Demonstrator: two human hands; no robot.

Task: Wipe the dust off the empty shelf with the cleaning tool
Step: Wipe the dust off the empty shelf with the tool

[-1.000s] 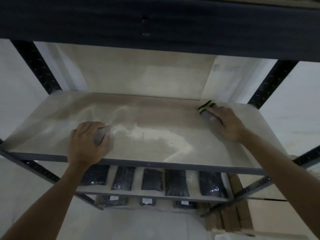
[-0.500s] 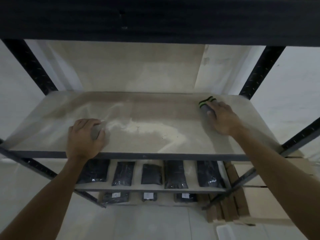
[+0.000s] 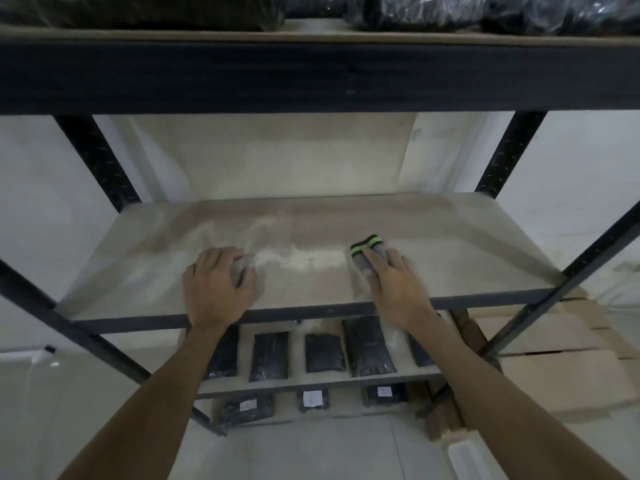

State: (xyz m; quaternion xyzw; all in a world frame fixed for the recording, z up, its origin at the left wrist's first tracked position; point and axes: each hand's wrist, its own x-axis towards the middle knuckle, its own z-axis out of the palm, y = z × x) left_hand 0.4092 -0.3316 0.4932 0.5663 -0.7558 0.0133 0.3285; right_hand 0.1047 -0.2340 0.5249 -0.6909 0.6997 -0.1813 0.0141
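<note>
The empty shelf (image 3: 467, 258) is a pale board with a streak of whitish dust (image 3: 294, 258) across its middle. My right hand (image 3: 394, 282) presses a grey cleaning pad (image 3: 367, 252) with black and green stripes flat on the board, right of the dust. At the left end of the dust my left hand (image 3: 218, 285) rests on the board. It is curled over a small grey object (image 3: 240, 268) that is mostly hidden under the fingers.
Black metal uprights (image 3: 100, 161) and a dark front beam (image 3: 311, 77) frame the shelf. Black wrapped bags (image 3: 422, 5) lie on the shelf above. Dark packets (image 3: 367, 344) stand on the lower shelves. Cardboard boxes (image 3: 561, 368) sit to the right.
My right hand has slid the pad from the back right corner leftward to the middle of the board, close to the dust. The left hand has stayed in place.
</note>
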